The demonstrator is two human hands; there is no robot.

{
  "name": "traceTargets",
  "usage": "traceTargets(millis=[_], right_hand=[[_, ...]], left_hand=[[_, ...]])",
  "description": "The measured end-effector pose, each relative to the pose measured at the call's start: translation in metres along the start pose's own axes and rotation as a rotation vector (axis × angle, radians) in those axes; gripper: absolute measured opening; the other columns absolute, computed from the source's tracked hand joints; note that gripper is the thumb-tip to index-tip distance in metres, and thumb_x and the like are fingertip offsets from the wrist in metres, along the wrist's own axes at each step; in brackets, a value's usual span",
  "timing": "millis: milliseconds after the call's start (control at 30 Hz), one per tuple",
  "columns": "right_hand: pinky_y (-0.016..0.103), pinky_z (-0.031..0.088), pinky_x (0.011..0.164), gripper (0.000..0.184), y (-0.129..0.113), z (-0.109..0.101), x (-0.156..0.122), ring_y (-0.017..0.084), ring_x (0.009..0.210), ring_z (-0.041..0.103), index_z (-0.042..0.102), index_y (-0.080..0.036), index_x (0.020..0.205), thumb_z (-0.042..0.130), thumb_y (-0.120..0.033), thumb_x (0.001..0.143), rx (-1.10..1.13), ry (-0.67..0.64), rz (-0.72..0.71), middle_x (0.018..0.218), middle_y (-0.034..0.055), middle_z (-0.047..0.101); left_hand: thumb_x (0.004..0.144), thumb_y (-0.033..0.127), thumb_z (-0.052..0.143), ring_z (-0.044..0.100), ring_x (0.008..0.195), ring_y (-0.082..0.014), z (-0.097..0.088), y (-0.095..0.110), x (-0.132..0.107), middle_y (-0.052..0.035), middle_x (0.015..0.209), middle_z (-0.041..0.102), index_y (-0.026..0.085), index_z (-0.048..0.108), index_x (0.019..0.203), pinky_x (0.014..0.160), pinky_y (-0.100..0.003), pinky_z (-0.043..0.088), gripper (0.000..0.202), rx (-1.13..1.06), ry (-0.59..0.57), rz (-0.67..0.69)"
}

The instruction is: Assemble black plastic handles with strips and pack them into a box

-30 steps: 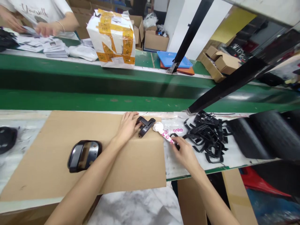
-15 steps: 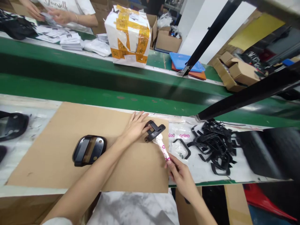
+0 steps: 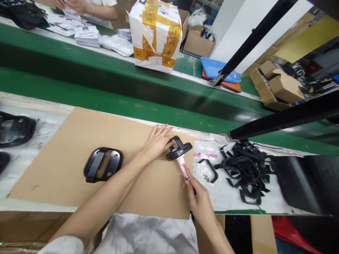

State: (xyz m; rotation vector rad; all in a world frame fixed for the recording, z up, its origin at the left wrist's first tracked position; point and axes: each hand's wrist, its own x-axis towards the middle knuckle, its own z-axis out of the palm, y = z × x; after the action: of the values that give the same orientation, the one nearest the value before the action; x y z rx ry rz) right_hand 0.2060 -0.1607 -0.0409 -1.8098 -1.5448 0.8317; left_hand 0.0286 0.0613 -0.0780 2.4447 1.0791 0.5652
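My left hand (image 3: 159, 143) rests on the brown cardboard sheet (image 3: 60, 141), its outer fingers stretched out. Its thumb side grips a black plastic frame with a raised strap (image 3: 180, 150), held tilted on edge. My right hand (image 3: 198, 194) is closed round a slim tool wrapped in white plastic with pink letters (image 3: 182, 165). The tool's far end meets the underside of the frame, which hides its tip. A second black frame with a strap (image 3: 103, 164) lies on the cardboard, left of my left forearm.
A heap of black strap pieces (image 3: 247, 169) lies at right, with one loose strap (image 3: 210, 171) beside it. More black frames (image 3: 17, 128) sit at far left. Across the green bench stand a taped white box (image 3: 157, 35), a blue tray (image 3: 217, 68) and a co-worker's hands (image 3: 78, 6).
The view has shifted slightly. My right hand and the wrapped tool have moved up closer to the black frame, which has turned a little. My left hand stays on the cardboard.
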Motion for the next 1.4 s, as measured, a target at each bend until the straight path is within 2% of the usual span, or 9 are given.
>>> traceTargets(millis=[100,233,767,933,1100,1200,1267,1333,1400], right_hand=[[0.036,0.063,0.091,0.049,0.0,-0.001,0.002,0.022,0.092,0.074,0.057,-0.024,0.158,0.046,-0.035,0.111,-0.013,0.019,0.008,0.108,0.0105,0.078],[0.034,0.063,0.086,0.049,0.002,-0.002,0.004,0.023,0.089,0.074,0.058,-0.022,0.157,0.045,-0.035,0.111,-0.022,0.004,0.002,0.096,0.0085,0.077],[0.033,0.062,0.083,0.048,0.007,-0.009,0.004,0.023,0.087,0.073,0.058,-0.025,0.157,0.046,-0.029,0.111,-0.032,-0.012,-0.068,0.097,0.0081,0.076],[0.035,0.062,0.085,0.048,0.004,-0.01,0.006,0.023,0.089,0.073,0.057,-0.024,0.157,0.045,-0.031,0.111,-0.028,-0.016,-0.035,0.101,0.0093,0.076],[0.035,0.06,0.087,0.047,0.004,-0.019,0.01,0.022,0.086,0.07,0.062,-0.023,0.154,0.045,-0.035,0.111,-0.003,-0.096,0.011,0.092,0.0071,0.073],[0.032,0.059,0.071,0.048,0.008,-0.019,0.002,0.02,0.071,0.064,0.061,-0.026,0.154,0.048,-0.042,0.111,0.126,-0.071,0.085,0.089,0.0052,0.07],[0.027,0.05,0.054,0.051,0.011,-0.014,-0.007,0.016,0.057,0.053,0.057,-0.027,0.156,0.052,-0.046,0.109,0.242,-0.027,0.146,0.079,0.0016,0.065],[0.025,0.041,0.046,0.054,0.012,-0.008,-0.014,0.014,0.051,0.045,0.056,-0.025,0.155,0.059,-0.048,0.106,0.331,0.062,0.181,0.072,-0.0016,0.059],[0.024,0.038,0.044,0.055,0.009,-0.003,-0.016,0.012,0.049,0.042,0.058,-0.023,0.148,0.067,-0.05,0.101,0.383,0.182,0.193,0.069,-0.0035,0.056]], left_hand=[[0.108,0.04,0.052,0.041,0.157,-0.033,-0.001,0.0,0.0,-0.0099,0.162,0.056,0.029,0.076,0.132,0.133,-0.059,0.017,0.036,0.004,-0.007,0.006],[0.108,0.039,0.052,0.042,0.156,-0.0329,-0.001,0.0,0.0,-0.0108,0.161,0.056,0.028,0.078,0.13,0.133,-0.058,0.018,0.036,-0.015,-0.002,0.01],[0.107,0.038,0.052,0.043,0.155,-0.0335,-0.001,0.001,0.001,-0.011,0.159,0.058,0.027,0.077,0.13,0.132,-0.058,0.019,0.036,-0.002,0.002,0.011],[0.107,0.038,0.052,0.044,0.154,-0.0336,-0.001,0.001,0.001,-0.0113,0.159,0.058,0.027,0.077,0.129,0.132,-0.058,0.019,0.035,-0.006,-0.006,0.01],[0.105,0.033,0.052,0.042,0.155,-0.0343,-0.005,0.003,0.0,-0.0124,0.159,0.057,0.024,0.077,0.124,0.132,-0.059,0.017,0.033,-0.053,-0.018,-0.01],[0.1,0.023,0.049,0.046,0.152,-0.0312,-0.011,0.002,-0.001,-0.0108,0.154,0.061,0.022,0.076,0.118,0.132,-0.057,0.019,0.032,-0.239,0.064,-0.002],[0.097,0.021,0.047,0.056,0.141,-0.0286,-0.013,0.002,-0.002,-0.01,0.142,0.068,0.021,0.073,0.112,0.126,-0.052,0.032,0.03,-0.472,0.159,-0.054],[0.095,0.028,0.05,0.067,0.116,-0.027,-0.013,0.002,-0.003,-0.0092,0.118,0.075,0.019,0.071,0.102,0.109,-0.045,0.048,0.024,-0.753,0.196,-0.189],[0.093,0.041,0.058,0.068,0.089,-0.0235,-0.01,0.004,-0.004,-0.0057,0.092,0.074,0.018,0.069,0.093,0.089,-0.038,0.055,0.026,-1.023,0.147,-0.331]])
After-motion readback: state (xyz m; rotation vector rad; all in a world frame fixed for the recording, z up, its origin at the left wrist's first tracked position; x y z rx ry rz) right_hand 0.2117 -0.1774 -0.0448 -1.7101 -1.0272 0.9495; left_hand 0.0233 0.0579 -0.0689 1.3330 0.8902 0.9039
